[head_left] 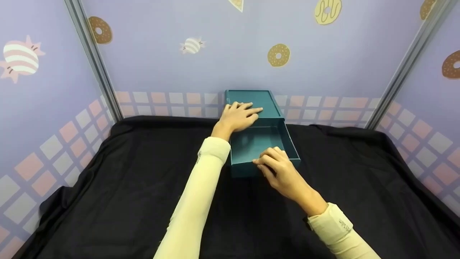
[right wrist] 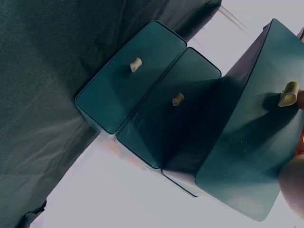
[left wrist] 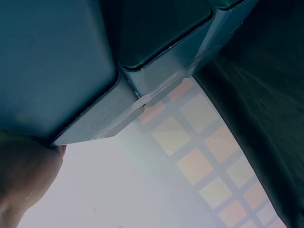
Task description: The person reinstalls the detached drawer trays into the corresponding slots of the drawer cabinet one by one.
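Note:
A teal cabinet of stacked drawers (head_left: 248, 96) stands against the back wall, its top drawer (head_left: 251, 140) pulled far out with a bare floor inside. My left hand (head_left: 237, 117) rests on the cabinet's top near the front edge, fingers spread. At the drawer's front, my right hand (head_left: 280, 172) has its fingers bent, with thumb and fingertips by the rim. In the right wrist view, fingers at the right edge pinch beside the cream knob (right wrist: 289, 94) of the pulled drawer. Two lower drawers (right wrist: 164, 107) are closed, each with a small knob (right wrist: 136, 64).
Black cloth (head_left: 143, 194) covers the table and bunches up along its back and sides. Lilac panels (head_left: 161, 72) printed with sweets and pink and white squares surround it on three sides, with metal posts (head_left: 402, 68) at the corners.

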### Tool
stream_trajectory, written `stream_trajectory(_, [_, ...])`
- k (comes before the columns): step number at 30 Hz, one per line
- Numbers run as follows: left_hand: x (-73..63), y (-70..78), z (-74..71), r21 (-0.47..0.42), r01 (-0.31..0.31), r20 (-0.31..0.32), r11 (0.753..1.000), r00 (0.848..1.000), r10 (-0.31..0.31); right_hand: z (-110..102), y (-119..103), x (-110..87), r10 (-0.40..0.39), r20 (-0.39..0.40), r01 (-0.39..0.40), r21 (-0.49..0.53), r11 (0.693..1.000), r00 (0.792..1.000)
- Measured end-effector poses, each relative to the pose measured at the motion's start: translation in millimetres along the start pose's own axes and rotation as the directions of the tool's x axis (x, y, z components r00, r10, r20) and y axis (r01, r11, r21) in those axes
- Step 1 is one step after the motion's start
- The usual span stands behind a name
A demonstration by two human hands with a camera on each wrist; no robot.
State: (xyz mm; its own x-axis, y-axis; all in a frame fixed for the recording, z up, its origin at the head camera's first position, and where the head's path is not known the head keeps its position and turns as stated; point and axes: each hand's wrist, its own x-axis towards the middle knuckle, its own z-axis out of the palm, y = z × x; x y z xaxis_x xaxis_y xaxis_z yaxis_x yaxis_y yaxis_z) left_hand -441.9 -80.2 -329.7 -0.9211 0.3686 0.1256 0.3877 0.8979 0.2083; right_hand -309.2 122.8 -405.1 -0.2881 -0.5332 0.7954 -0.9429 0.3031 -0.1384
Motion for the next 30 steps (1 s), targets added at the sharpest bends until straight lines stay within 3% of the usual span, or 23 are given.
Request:
stream_trajectory(13, [0.5, -0.5, -0.5, 0.002, -0.006, 0.006, 1.000, 1.000, 0.006, 1.7, 3.8, 3.0, -0.023, -0.018, 0.023, 0.001, 1.000, 1.000])
stream_trajectory(30, [-1.0, 1.0, -2.0, -0.001, 0.004, 0.026, 1.000, 1.000, -0.004, 1.3, 5.6, 5.6, 0.017, 0.000, -0.017, -0.005, 1.000, 1.000])
